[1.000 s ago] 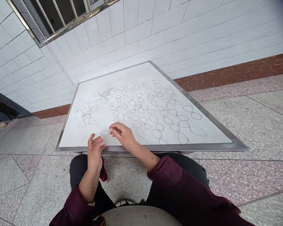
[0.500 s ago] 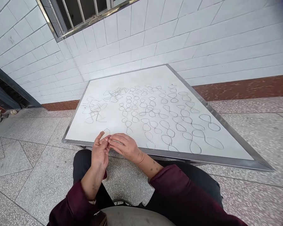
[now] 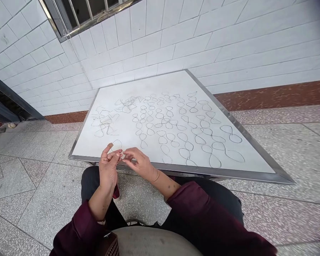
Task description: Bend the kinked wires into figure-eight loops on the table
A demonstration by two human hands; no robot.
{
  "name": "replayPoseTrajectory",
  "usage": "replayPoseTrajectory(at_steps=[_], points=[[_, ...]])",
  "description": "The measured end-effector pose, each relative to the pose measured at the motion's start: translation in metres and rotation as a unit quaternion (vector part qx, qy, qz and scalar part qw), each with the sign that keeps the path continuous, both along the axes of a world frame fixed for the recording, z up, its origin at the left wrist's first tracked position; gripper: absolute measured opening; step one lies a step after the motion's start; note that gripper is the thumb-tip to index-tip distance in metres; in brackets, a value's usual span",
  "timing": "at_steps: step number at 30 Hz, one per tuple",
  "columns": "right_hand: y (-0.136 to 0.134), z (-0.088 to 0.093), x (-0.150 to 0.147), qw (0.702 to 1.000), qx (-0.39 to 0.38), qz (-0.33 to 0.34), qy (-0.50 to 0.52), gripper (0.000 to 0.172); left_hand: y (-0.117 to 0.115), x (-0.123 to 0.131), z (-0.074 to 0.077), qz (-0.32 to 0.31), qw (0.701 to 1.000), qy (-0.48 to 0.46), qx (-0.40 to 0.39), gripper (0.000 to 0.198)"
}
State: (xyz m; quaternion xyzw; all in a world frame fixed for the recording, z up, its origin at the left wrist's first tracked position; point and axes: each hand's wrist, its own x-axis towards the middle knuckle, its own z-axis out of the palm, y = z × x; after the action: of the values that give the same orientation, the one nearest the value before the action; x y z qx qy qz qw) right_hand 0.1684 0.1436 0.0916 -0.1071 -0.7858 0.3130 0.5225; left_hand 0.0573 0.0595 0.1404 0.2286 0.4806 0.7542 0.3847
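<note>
Over the near left edge of the white board, my left hand pinches a thin dark wire between thumb and fingers, with one finger raised. A rounded loop of that wire stands up above the fingertips. Close beside it, my right hand has its curled fingertips at the wire's lower part, which is hard to make out. Rows of figure-eight wires lie over the middle and right of the board. Loose unshaped wires and a tangled wire pile lie farther left.
The white board has a grey metal frame and stands above my knees. Behind it rises a white tiled wall with a barred window. Speckled stone floor surrounds it.
My right fingertips have drawn slightly apart from my left hand and their fingers have parted a little. The wire loop shows more clearly above my left hand. The view has shifted slightly.
</note>
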Motion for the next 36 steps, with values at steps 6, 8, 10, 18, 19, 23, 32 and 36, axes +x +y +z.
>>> replayPoseTrajectory(at_steps=[6, 8, 10, 18, 19, 23, 32, 36], points=[[0.0, -0.001, 0.0, 1.0, 0.003, 0.006, -0.003, 0.03, -0.002, 0.0, 0.004, -0.002, 1.0, 0.029, -0.003, 0.052], [0.0, -0.002, 0.0, 1.0, 0.006, 0.01, 0.003, 0.03, -0.002, 0.0, 0.005, 0.0, 0.999, 0.031, -0.009, 0.051], [0.0, -0.004, -0.001, 1.0, 0.007, 0.014, 0.001, 0.03, -0.002, 0.0, 0.006, 0.002, 0.999, 0.032, -0.011, 0.051], [-0.007, -0.003, -0.002, 0.999, 0.019, 0.031, -0.016, 0.029, -0.002, -0.001, 0.004, 0.022, 0.998, 0.06, -0.016, 0.051], [-0.007, -0.002, -0.001, 0.999, 0.017, 0.038, -0.022, 0.028, -0.002, -0.003, 0.004, 0.024, 0.997, 0.068, -0.017, 0.052], [-0.005, 0.001, 0.003, 0.997, -0.037, 0.046, -0.042, 0.013, -0.004, -0.007, 0.005, 0.024, 0.993, 0.111, -0.032, 0.056], [0.005, 0.01, -0.005, 0.856, -0.483, 0.179, 0.043, 0.033, -0.005, -0.006, 0.001, -0.05, 0.987, 0.134, -0.071, 0.053], [0.005, 0.011, -0.005, 0.844, -0.505, 0.171, 0.057, 0.03, -0.006, -0.006, -0.002, -0.067, 0.989, 0.11, -0.07, 0.051]])
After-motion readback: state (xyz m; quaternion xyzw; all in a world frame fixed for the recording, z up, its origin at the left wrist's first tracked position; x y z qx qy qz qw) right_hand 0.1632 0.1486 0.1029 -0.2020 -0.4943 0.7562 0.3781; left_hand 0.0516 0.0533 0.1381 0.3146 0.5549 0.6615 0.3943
